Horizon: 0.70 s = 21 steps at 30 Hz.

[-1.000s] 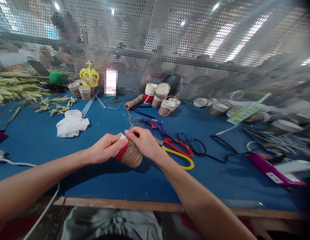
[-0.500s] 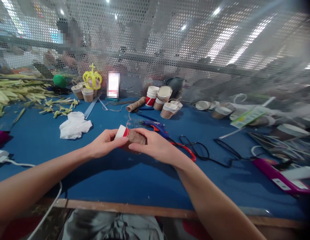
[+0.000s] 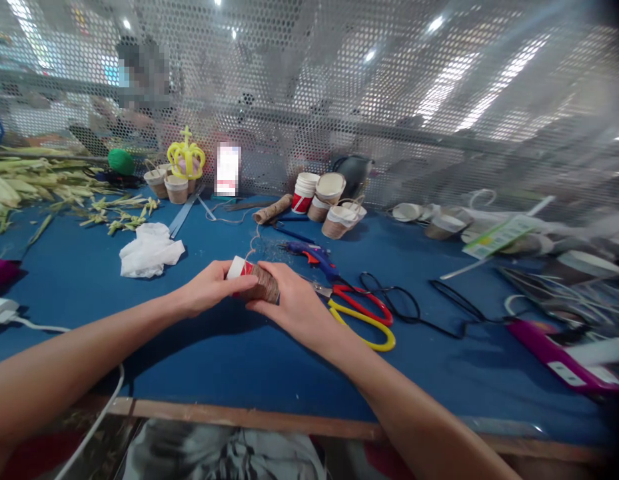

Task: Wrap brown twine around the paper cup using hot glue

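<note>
Between my hands, above the blue table, is a small paper cup (image 3: 263,285) on its side, partly wrapped in brown twine, with a white rim and a red band. My left hand (image 3: 212,288) is closed on the rim end. My right hand (image 3: 294,297) curls around the wrapped end, thumb below and fingers on top. A thin strand of twine (image 3: 252,243) runs from the cup up toward a brown twine roll (image 3: 272,209). Scissors (image 3: 362,313) with red and yellow handles lie beside my right wrist, and a blue glue gun (image 3: 313,256) rests just behind them.
Several twine-wrapped cups (image 3: 339,220) and a stack of red-and-white cups (image 3: 305,192) stand at the back. A crumpled white tissue (image 3: 152,250) lies left. A black cord (image 3: 389,290) and a purple power strip (image 3: 564,357) are right. Corn husks (image 3: 19,177) lie far left, before a perforated metal screen (image 3: 289,80).
My hands have shifted slightly left with the cup, and my right hand has turned around its wrapped end. My right forearm has moved down-left, uncovering the scissors' yellow handle.
</note>
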Motion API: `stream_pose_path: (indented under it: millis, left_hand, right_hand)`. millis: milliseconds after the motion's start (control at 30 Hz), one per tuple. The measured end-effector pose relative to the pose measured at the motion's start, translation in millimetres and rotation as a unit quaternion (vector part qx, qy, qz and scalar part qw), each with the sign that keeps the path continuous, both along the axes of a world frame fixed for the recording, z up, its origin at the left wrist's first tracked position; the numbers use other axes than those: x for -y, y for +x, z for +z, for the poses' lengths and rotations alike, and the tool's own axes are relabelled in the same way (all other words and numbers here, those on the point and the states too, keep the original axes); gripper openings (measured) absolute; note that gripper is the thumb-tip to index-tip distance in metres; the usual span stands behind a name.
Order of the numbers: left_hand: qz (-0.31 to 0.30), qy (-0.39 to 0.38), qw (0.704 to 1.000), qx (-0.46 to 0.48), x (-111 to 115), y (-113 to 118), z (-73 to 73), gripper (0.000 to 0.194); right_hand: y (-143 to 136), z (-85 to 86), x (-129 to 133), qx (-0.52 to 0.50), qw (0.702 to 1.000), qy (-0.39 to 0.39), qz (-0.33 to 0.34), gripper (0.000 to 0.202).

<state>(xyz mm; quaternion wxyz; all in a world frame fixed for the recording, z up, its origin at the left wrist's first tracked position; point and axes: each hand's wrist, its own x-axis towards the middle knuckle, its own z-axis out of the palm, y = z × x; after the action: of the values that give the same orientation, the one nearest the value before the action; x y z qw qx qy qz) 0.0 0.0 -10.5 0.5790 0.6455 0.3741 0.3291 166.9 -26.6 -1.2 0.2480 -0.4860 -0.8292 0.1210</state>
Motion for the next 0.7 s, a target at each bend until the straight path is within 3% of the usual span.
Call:
stream_pose_path:
  millis: [133, 267, 367, 467, 500, 700]
  left_hand:
    - [0.035, -0.059, 0.998, 0.006, 0, 2, -2.9, 0.033]
    - [0.052, -0.059, 0.997, -0.011, 0, 1, -3.3, 0.036]
    - [0.049, -0.014, 0.998, -0.047, 0, 0, -1.0, 0.04]
    - [0.057, 0.021, 0.995, -0.082, 0, 0, 2.9, 0.04]
    - [0.06, 0.025, 0.994, -0.088, 1, 0, 4.3, 0.04]
    - [0.041, 0.021, 0.995, -0.083, 3, 1, 7.4, 0.038]
  right_hand:
    - [-6, -9.2, 5, -0.003, 1.0, 0.003, 0.015, 0.059]
    - [3, 0.1, 0, -0.046, 0.998, -0.027, 0.015, 0.052]
    - [27, 14.4, -17, -0.083, 0.992, -0.011, -0.096, 0.036]
    - [58, 19.3, -42, -0.001, 0.971, -0.004, -0.238, 0.018]
    - [67, 17.3, -51, 0.009, 0.968, -0.016, -0.252, 0.012]
    - [96, -7.9, -81, 0.003, 0.957, -0.098, -0.273, 0.037]
